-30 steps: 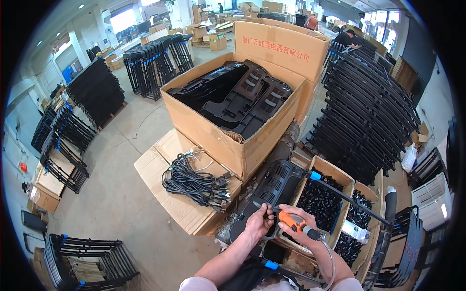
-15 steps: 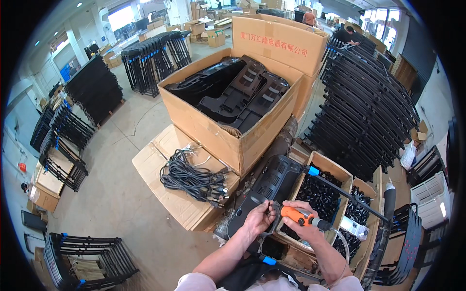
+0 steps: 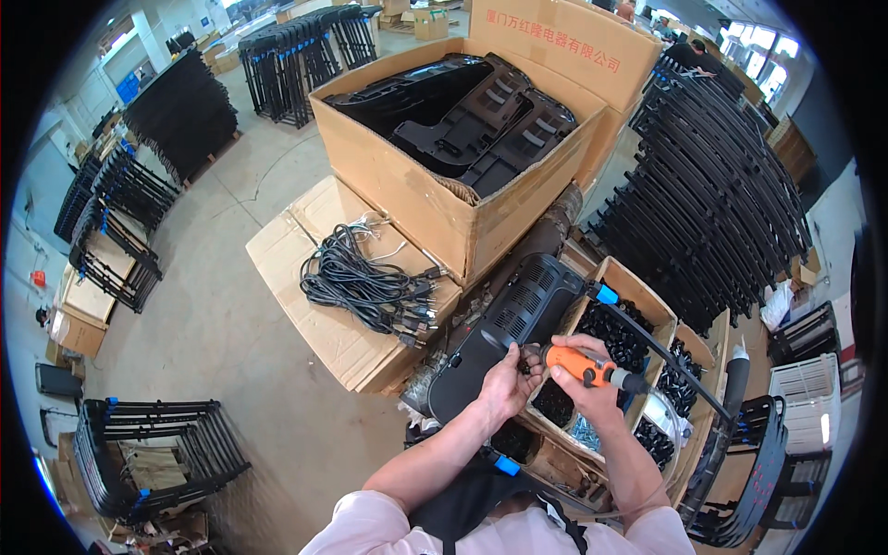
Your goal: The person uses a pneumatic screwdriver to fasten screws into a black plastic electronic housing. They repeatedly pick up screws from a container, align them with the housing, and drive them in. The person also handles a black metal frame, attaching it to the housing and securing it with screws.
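Just below and right of the frame's centre, we see the right hand (image 3: pixel 592 384) with its fingers wrapped around an orange power tool (image 3: pixel 575 363), whose dark tip points left. Beside that tip, the left hand (image 3: pixel 507 387) has its thumb and fingers drawn close together; they partly hide whatever is there, so we cannot tell whether they pinch a small part. Just above the hands lies a black plastic housing (image 3: pixel 532 294) with vent slots. To its right, we find a wooden bin (image 3: pixel 661 326) of small black pieces, crossed by a black bar (image 3: pixel 652 344) with a blue sleeve near its upper end. Left of the housing, a tangle of black cables (image 3: pixel 356 273) rests on a closed carton (image 3: pixel 282 264). At upper centre, an open carton (image 3: pixel 393 180) holds glossy black panels (image 3: pixel 444 134).
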Demonstrator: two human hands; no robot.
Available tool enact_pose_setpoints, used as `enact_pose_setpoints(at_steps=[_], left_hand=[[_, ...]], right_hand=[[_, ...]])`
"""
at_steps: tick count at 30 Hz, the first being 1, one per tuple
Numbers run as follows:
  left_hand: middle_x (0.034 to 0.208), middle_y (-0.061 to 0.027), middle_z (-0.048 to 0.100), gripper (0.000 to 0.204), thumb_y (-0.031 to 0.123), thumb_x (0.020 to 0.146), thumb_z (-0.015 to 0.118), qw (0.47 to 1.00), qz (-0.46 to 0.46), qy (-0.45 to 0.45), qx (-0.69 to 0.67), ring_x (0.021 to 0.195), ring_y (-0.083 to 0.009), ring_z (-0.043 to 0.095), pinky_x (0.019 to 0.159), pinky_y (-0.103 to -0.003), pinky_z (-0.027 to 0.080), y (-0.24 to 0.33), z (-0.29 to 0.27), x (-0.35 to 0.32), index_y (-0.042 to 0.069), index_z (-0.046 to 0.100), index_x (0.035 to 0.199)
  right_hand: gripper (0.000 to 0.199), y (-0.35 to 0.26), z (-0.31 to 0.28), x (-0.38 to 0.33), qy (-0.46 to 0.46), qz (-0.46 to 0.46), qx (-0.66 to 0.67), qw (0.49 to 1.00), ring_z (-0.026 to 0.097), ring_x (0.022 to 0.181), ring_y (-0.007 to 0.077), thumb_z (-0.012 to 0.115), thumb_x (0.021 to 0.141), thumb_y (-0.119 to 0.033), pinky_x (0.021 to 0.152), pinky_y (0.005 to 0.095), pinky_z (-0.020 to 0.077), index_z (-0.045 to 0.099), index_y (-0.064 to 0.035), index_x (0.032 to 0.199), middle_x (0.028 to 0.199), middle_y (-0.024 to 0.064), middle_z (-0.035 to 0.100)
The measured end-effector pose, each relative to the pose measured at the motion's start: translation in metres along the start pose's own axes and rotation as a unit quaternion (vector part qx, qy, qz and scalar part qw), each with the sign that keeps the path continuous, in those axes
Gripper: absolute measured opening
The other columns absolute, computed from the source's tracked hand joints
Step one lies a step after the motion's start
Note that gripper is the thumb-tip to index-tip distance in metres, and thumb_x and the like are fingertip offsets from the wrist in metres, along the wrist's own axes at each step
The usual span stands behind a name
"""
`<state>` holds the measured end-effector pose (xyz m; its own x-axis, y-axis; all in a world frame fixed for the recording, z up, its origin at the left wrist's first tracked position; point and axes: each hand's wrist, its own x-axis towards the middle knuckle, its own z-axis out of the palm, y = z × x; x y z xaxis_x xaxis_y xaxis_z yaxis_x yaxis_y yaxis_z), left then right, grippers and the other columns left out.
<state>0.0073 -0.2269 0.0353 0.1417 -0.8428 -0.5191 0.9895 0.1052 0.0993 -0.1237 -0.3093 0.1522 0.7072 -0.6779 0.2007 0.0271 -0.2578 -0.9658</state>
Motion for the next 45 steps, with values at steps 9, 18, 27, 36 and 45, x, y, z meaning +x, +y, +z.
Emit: enact_pose_setpoints(at_steps=[9,18,27,36,45], left_hand=[[0.118,-0.0093,0.072,0.030,0.025,0.115,0.054,0.989,-0.029,-0.057,0.135,0.103,-0.0189,0.072,0.089,-0.034,0.062,-0.008,-0.025,-0.003,0.000,0.066,0.129],[0.119,-0.0096,0.074,0.032,0.023,0.115,0.056,0.979,-0.080,-0.098,0.159,0.102,-0.0171,0.073,0.091,-0.030,0.063,0.028,-0.024,0.005,0.000,0.066,0.133],[0.105,-0.0063,0.073,0.029,0.024,0.114,0.058,0.975,-0.103,-0.117,0.159,0.090,-0.0151,0.072,0.080,-0.028,0.061,0.048,-0.022,0.017,0.002,0.067,0.131],[0.097,-0.0027,0.069,0.028,0.024,0.112,0.062,0.984,-0.044,-0.041,0.165,0.080,-0.0124,0.067,0.073,-0.026,0.059,0.052,-0.011,0.025,0.003,0.065,0.130],[0.089,-0.0020,0.068,0.027,0.027,0.113,0.059,0.993,-0.050,-0.016,0.102,0.075,-0.0127,0.063,0.066,-0.027,0.056,0.058,-0.011,0.044,0.003,0.070,0.120]], right_hand=[[0.051,0.044,0.001,0.121,0.095,0.005,0.043,0.994,0.069,0.117,0.0207,0.080,0.091,0.001,0.105,0.0364,0.0562,0.058,0.0033,0.138,0.127,0.0160,0.072],[0.049,0.080,0.009,0.177,0.099,0.024,0.030,0.994,0.071,0.111,0.0198,0.082,0.089,0.002,0.099,0.0350,0.0595,0.062,0.0016,0.134,0.123,0.0146,0.073],[0.049,0.088,0.014,0.184,0.092,0.029,0.014,0.995,0.072,0.109,0.0180,0.084,0.088,0.001,0.098,0.0332,0.0597,0.064,0.0009,0.132,0.121,0.0124,0.074],[0.045,0.079,0.020,0.203,0.031,0.062,-0.055,0.996,0.071,0.106,0.0147,0.084,0.089,-0.004,0.097,0.0304,0.0569,0.067,-0.0011,0.130,0.119,0.0084,0.074],[0.038,0.085,0.018,0.211,0.027,0.069,-0.095,0.993,0.071,0.103,0.0134,0.085,0.087,-0.009,0.096,0.0300,0.0561,0.070,-0.0019,0.121,0.113,0.0055,0.077]])
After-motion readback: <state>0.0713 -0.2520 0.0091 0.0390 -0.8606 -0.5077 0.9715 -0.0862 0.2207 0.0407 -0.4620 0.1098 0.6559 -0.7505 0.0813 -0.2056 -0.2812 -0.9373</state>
